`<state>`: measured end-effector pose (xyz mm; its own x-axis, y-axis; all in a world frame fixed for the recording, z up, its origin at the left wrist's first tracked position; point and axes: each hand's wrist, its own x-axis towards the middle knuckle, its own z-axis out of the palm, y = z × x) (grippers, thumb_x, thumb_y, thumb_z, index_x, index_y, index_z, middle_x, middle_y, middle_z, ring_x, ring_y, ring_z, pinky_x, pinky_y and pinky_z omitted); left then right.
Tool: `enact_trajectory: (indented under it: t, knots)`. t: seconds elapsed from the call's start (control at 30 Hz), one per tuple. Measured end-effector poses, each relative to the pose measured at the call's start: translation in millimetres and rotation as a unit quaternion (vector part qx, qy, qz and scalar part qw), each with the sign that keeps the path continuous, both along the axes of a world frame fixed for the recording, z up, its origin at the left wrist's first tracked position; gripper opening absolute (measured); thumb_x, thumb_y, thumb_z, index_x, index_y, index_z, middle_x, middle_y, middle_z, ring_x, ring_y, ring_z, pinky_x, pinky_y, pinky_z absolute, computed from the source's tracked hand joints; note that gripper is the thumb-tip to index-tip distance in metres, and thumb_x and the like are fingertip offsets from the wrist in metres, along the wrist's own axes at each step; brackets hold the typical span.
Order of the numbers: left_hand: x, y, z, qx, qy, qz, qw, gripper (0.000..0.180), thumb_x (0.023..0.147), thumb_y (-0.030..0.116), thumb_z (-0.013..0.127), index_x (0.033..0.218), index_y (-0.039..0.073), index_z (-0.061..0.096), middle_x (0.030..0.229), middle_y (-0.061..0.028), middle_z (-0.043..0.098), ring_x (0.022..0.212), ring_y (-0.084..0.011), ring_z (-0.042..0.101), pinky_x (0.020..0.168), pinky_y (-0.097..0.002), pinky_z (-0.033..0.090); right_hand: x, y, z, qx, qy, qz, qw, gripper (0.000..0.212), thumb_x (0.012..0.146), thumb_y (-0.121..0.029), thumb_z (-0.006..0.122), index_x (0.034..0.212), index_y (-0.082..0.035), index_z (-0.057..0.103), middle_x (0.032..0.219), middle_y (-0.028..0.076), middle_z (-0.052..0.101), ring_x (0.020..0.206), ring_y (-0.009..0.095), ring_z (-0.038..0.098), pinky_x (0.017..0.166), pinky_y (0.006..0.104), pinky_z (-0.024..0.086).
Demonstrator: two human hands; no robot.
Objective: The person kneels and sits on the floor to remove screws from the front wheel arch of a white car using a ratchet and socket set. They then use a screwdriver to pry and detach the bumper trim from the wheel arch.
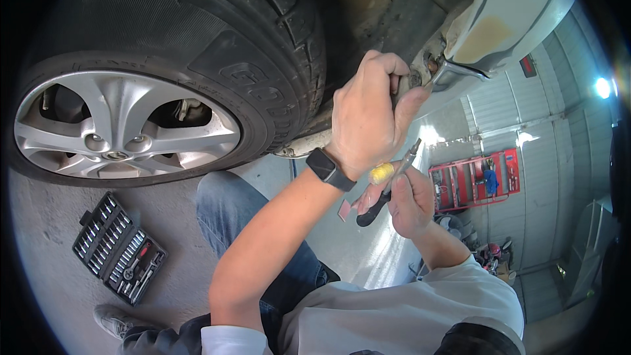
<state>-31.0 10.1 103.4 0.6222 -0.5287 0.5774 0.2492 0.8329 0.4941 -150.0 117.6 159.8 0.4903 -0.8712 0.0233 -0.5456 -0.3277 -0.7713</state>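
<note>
Reaching to the corner of the car body in the head view, the left hand [368, 112] has its thumb and fingers bent about a dark piece [413, 80], just beside a shiny metal bracket [453, 75] and below a white body panel [522, 3]. Whether that grip is clamped on the piece or only resting against it I cannot tell, as the knuckles hide the contact. Lower and to the side, the right hand [411, 200] has its grip clamped on a black-handled driver [409, 156], whose metal tip slants up toward the corner without touching it. A small yellow piece [381, 173] shows beside the driver; what it belongs to is unclear.

The step in hand seems to be feeling or steadying the dark piece with the fingers, the driver kept ready and apart from the work. Any move with the driver would call for the left fingers to leave room, and for the tip to be lined up squarely.

The tire [256, 66] and silver wheel [118, 118] fill the left; below them an unfolded tool case [85, 218] lies on the floor [49, 236], and a red rack [502, 160] stands farther off, to the right.
</note>
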Motion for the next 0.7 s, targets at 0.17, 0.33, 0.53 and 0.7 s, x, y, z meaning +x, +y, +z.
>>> enact_trajectory:
  t: [0.17, 0.33, 0.53, 0.7]
  knots:
    - [-5, 10, 1, 0.012, 0.050, -0.064, 0.997, 0.020, 0.098, 0.012, 0.067, 0.109, 0.001, 0.055, 0.084, -0.0061, 0.050, 0.068, -0.0171, 0.046, 0.062, -0.0269, 0.043, -1, 7, -4, -0.004, -0.025, -0.002, 1.000, 0.041, 0.113, -0.022, 0.034, 0.101, 0.006, 0.061, 0.082, 0.014, 0.072, 0.074, 0.022, 0.073, 0.071, 0.0334, 0.061]
    - [6, 4, 2, -0.027, 0.012, -0.061, 0.998, 0.012, 0.095, 0.004, 0.061, 0.104, 0.001, 0.053, 0.084, -0.0063, 0.048, 0.069, -0.0154, 0.044, 0.063, -0.0268, 0.041, 1, 8, -7, -0.004, -0.044, 0.014, 0.999, 0.038, 0.113, -0.020, 0.034, 0.104, 0.007, 0.060, 0.082, 0.015, 0.072, 0.074, 0.024, 0.074, 0.073, 0.0360, 0.062]
    - [19, -2, 2, -0.038, -0.004, -0.145, 0.989, 0.010, 0.091, 0.001, 0.056, 0.099, 0.001, 0.050, 0.078, -0.0041, 0.050, 0.065, -0.0124, 0.044, 0.059, -0.0255, 0.039, 3, 4, -8, -0.006, -0.044, 0.010, 0.999, 0.037, 0.113, -0.019, 0.035, 0.107, 0.009, 0.059, 0.082, 0.016, 0.072, 0.074, 0.024, 0.073, 0.074, 0.0369, 0.062]
    - [23, 2, 11, 0.039, 0.058, -0.282, 0.957, 0.012, 0.087, -0.001, 0.060, 0.091, 0.004, 0.050, 0.072, 0.0035, 0.049, 0.066, -0.0033, 0.041, 0.059, -0.0201, 0.037, 0, 3, -10, 0.003, -0.046, 0.009, 0.999, 0.039, 0.113, -0.021, 0.034, 0.107, 0.008, 0.059, 0.081, 0.015, 0.072, 0.074, 0.024, 0.074, 0.073, 0.0366, 0.062]
